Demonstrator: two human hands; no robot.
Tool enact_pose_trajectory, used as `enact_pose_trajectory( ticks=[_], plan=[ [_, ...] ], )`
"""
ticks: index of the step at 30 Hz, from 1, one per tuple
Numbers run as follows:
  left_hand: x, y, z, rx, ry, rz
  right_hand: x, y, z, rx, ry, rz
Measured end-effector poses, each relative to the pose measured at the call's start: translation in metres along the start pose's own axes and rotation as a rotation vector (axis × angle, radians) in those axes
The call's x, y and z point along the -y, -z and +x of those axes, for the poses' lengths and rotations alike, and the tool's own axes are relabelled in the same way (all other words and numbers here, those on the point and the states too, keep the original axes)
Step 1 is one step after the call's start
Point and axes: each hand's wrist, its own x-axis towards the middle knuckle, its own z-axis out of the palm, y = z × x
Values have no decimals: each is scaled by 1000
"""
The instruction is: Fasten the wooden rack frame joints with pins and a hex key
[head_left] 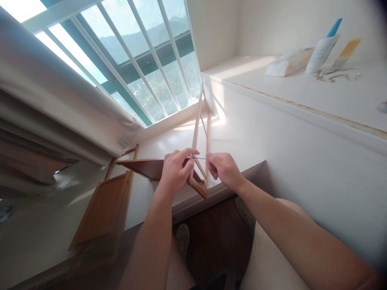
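Note:
A narrow wooden ladder-like frame (199, 121) stands on edge on the white window ledge (232, 133), joined to a brown wooden shelf board (145, 166). My left hand (174, 171) is closed around the frame's near rail, thumb and fingers pinched at it. My right hand (223, 167) is closed in a pinch on a thin metal tool (200, 158), which looks like a small hex key, its tip at the rail. The tool's end is hidden by my left fingers.
More wooden panels (104, 209) lie on the ledge at the left, under a grey curtain (60, 100). A barred window (145, 52) is beyond. Upper right, a shelf holds a bag (288, 61), tubes (323, 48) and small metal parts (332, 74). Dark floor lies below.

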Motion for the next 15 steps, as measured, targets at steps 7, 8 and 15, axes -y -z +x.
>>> enact_pose_trajectory(
  ticks=[7,8,15],
  plan=[
    [2,0,0,-1,2,1,-2,4,4,-2,-8,101],
    [3,0,0,-2,1,1,-3,5,5,-22,-26,160],
    [3,0,-1,-8,4,-9,-2,15,3,-109,86,-61]
  ],
)
